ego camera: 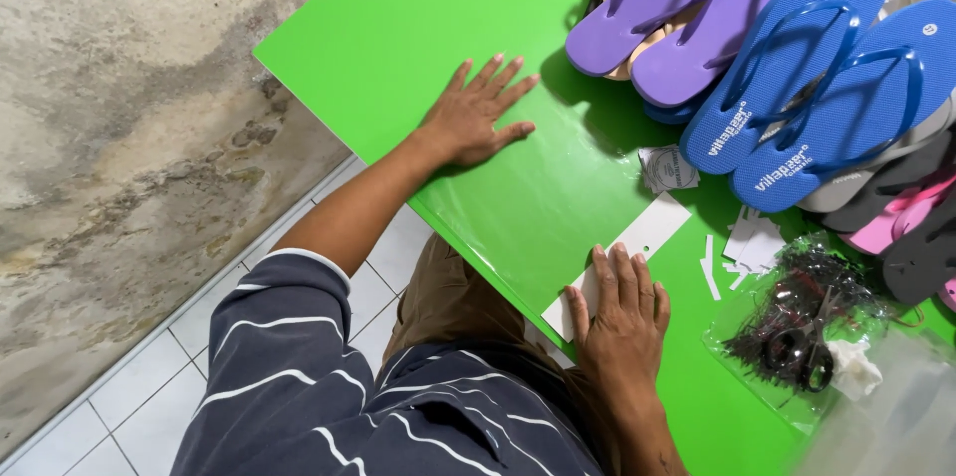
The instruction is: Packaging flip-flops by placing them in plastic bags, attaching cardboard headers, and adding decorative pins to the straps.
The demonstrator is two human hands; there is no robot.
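Both hands flat on a clear plastic sleeve (pixel 543 202) across the green counter (pixel 398 28).

Left hand (pixel 476 116) is spread open at its far end; right hand (pixel 622 312) presses what seems a white card (pixel 637 242) near.

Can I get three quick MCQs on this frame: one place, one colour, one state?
1. Where does the right hand rest?
A. on the white card
B. on the scissors
C. on a sandal

2. What colour is the table?
A. white
B. green
C. grey

3. How is the left hand held?
A. in a fist
B. gripping a sandal
C. flat, fingers spread

Key: 1 A, its fingers lie across the card at the table edge. 2 B, the bare top is bright green. 3 C, the palm presses down on a clear plastic sheet, holding nothing.
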